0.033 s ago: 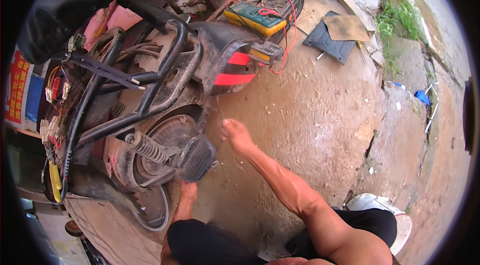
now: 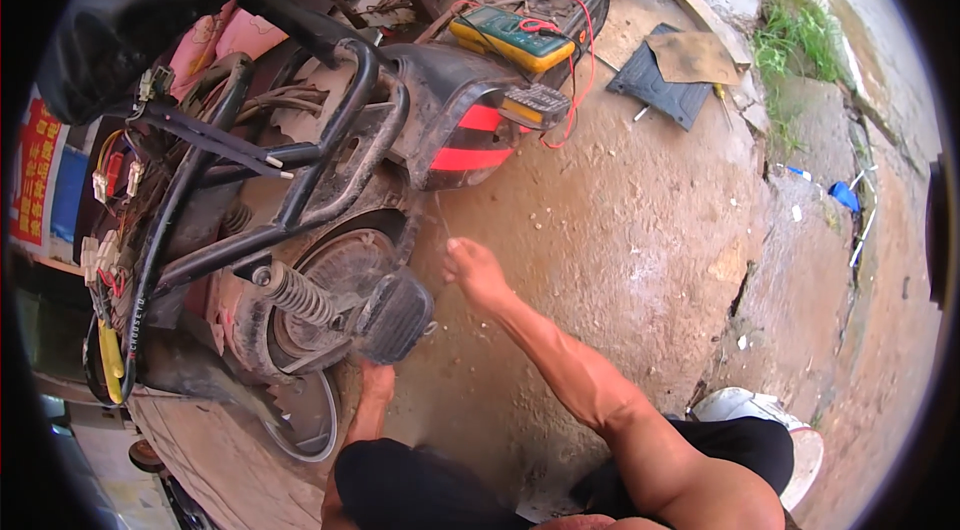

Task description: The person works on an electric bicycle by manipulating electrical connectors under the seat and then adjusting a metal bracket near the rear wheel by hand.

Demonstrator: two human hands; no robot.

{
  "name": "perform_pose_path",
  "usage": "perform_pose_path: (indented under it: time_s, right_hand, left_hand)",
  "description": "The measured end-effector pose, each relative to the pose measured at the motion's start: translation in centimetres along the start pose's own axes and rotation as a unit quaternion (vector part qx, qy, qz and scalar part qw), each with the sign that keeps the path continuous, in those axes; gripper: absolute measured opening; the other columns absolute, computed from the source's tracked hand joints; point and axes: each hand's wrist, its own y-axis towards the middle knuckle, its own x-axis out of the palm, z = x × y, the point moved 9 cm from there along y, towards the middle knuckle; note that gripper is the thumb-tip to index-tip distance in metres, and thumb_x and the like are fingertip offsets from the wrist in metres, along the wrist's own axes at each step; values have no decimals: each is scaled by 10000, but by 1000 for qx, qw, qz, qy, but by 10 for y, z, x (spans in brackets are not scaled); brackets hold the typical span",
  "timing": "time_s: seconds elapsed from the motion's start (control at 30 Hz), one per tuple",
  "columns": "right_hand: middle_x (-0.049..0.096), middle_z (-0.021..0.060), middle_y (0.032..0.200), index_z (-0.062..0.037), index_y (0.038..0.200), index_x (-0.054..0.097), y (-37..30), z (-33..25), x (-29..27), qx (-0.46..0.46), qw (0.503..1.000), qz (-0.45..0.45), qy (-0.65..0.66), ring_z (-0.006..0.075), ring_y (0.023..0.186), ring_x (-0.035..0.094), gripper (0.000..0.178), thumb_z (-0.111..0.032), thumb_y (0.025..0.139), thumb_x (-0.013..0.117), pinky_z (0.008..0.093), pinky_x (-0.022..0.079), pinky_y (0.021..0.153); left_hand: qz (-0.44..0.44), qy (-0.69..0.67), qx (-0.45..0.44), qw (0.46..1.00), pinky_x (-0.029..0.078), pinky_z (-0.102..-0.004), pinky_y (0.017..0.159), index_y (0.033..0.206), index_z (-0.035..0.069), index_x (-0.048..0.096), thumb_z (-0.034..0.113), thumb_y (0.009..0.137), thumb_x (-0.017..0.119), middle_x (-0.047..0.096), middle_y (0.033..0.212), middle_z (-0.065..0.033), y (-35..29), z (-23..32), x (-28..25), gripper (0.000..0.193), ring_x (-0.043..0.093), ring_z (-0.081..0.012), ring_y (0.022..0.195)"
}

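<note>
A dusty electric scooter with its rear body opened up fills the left side, its black tube frame (image 2: 280, 230) bare. My right hand (image 2: 475, 272) is closed in a pinch just behind the rear wheel (image 2: 340, 270). From its fingertips a thin metal rod (image 2: 444, 218) runs up toward the underside of the red-striped tail (image 2: 468, 145); its upper end is hard to make out. My left hand (image 2: 376, 378) reaches in low by the wheel, under a dark block-shaped part (image 2: 395, 318) beside the coil spring shock absorber (image 2: 295, 292). Its fingers are hidden there.
A green and yellow multimeter (image 2: 515, 38) with red and black leads rests on a black case (image 2: 590, 10) behind the tail. Loose connectors (image 2: 100, 255) and yellow-handled pliers (image 2: 110, 362) hang at the left. A black panel (image 2: 665, 80) under cardboard (image 2: 697, 57) lies on the ground.
</note>
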Motion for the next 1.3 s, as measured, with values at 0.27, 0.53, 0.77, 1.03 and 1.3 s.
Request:
perform_pose_path:
  time_s: [0.27,0.53,0.77,1.03,1.3]
  right_hand:
    - [470,-16,715,-22,947,594,-25,10,-6,-1,995,59,-74,106,640,434,275,-270,1063,574,285,402,614]
    - [461,-8,692,11,1009,609,-31,-5,-15,0,984,82,-155,128,636,451,307,-287,1070,569,291,419,617]
    - [507,41,693,-3,1069,601,-19,-16,-1,98,986,73,-115,203,657,552,278,-264,1059,503,342,485,651]
    - [578,49,750,-57,1045,601,20,-15,-37,178,955,206,-119,207,648,576,287,-231,1063,373,352,462,597]
    - [475,-3,664,-89,1169,684,15,-30,-18,155,913,202,-318,119,485,374,304,-221,1013,459,301,285,441]
  left_hand:
    - [-35,-3,4,999,346,-360,1146,1458,-45,477,128,966,645,532,1494,-123,4,-24,-12,548,483,-245,1366]
    - [-50,-18,50,997,362,-366,1131,1422,-17,523,86,944,670,560,1457,-127,-5,25,23,511,507,-245,1335]
    - [-137,-22,89,986,416,-380,1083,1392,-26,508,87,909,706,604,1392,-140,-1,22,19,534,565,-258,1275]
    - [-188,-136,99,968,326,-403,1175,1484,-7,411,-32,878,665,481,1515,-153,0,18,35,658,460,-279,1398]
    - [-167,-114,92,975,333,-402,1169,1480,-23,428,25,888,696,526,1471,-177,9,20,28,652,477,-292,1382]
